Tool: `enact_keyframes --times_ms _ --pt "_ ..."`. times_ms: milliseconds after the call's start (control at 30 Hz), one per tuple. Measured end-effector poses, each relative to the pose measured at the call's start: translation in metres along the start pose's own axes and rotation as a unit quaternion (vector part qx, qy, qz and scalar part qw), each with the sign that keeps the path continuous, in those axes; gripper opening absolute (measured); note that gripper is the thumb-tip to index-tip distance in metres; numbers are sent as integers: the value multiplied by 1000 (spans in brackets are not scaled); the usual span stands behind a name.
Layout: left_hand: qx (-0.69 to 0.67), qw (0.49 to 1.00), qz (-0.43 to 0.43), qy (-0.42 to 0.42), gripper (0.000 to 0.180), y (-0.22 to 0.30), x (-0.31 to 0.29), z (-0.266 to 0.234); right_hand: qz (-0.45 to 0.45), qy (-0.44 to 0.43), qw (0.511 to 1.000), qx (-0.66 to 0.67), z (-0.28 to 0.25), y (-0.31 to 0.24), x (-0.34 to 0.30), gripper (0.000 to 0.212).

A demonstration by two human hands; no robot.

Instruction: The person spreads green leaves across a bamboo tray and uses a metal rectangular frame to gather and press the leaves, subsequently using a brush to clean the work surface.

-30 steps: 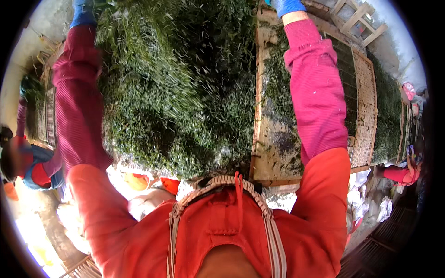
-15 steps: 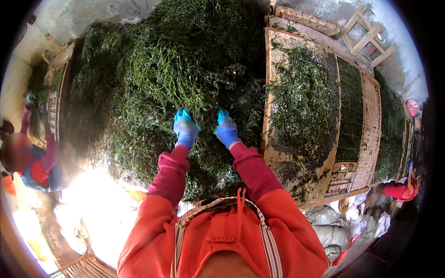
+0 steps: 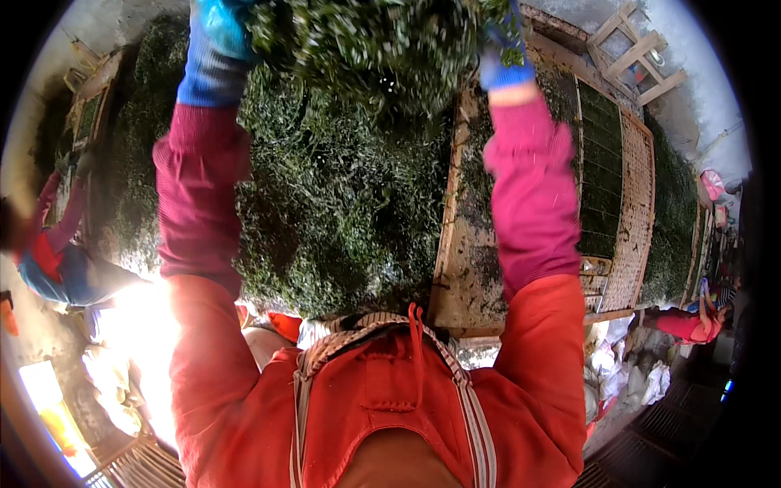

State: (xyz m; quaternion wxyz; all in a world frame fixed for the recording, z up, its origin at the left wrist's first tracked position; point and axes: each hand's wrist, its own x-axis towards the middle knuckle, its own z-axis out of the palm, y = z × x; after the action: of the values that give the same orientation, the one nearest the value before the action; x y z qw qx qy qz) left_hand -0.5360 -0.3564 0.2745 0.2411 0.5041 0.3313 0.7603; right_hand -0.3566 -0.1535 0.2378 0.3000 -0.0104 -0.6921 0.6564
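Both arms reach up and forward with a large clump of dark green, wet-looking seaweed-like strands (image 3: 366, 49) lifted between them. My left hand (image 3: 224, 31), in a blue and teal glove, is closed on the clump's left side. On its right side, my right hand (image 3: 506, 53) grips it too; strands and motion blur partly cover its blue glove. The fingertips of both hands are buried in the greens or out of frame. Beneath the raised clump lies a broad heap of the same greens (image 3: 350, 203).
To the right stands a wooden-framed board (image 3: 468, 276) with scattered greens, beside a slatted rack (image 3: 634, 211). A wooden frame (image 3: 630, 53) leans at the back right wall. Co-workers stand at far left (image 3: 61, 252) and far right (image 3: 691, 321). White sacks (image 3: 610, 366) lie low at right.
My hands have moved up and apart from the heap's middle, raising a big clump of greens. The clump is blurred by motion. The co-worker on the left has shifted posture.
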Motion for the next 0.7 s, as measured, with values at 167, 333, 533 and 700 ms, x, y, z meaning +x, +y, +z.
enact_keyframes --times_ms 167,333,533,700 --pt "46 999 10 4 26 -35 24 -68 -7 -94 923 -372 -28 31 33 59" --pt "266 964 9 -4 21 -15 -6 -79 3 -189 832 -521 -44 48 32 73" --pt "693 533 -289 -389 67 -86 -128 -34 221 -354 599 -684 -37 140 -110 98" --pt "607 400 -519 -450 96 -194 -256 -4 414 -384 532 -631 11 282 -172 75"
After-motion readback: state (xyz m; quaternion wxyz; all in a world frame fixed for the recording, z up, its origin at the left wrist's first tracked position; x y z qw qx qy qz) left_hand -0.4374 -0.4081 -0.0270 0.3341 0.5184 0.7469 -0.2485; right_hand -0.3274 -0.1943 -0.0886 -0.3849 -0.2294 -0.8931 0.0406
